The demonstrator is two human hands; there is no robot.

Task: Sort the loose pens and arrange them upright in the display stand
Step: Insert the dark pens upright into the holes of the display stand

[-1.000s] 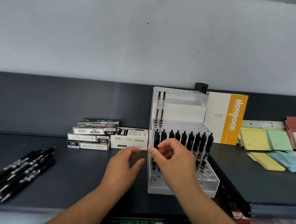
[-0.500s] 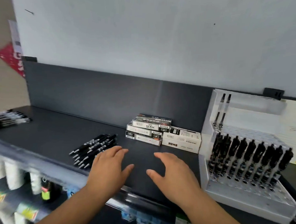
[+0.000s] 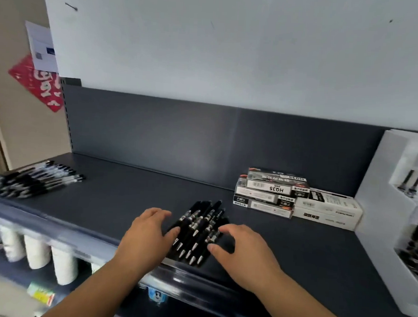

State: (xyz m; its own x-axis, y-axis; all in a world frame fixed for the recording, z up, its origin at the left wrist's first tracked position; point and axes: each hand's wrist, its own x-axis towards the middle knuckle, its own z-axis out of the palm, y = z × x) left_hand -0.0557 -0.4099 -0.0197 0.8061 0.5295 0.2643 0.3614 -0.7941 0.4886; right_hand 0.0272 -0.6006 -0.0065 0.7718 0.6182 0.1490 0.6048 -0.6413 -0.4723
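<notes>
Flanking a pile of black pens (image 3: 198, 233) at the shelf's front edge, both hands were spread open and held nothing. The left hand (image 3: 145, 242) lay against the pile's left side, its fingertips touching the nearest pen; the right hand (image 3: 244, 254) curved at the pile's right side, fingers bent over the pens. On the dark shelf (image 3: 133, 198), stacked pen boxes (image 3: 274, 193) sat toward the back right, just beside the white display stand (image 3: 381, 216) at the right edge. A second pen pile (image 3: 32, 180) lay at the left end.
</notes>
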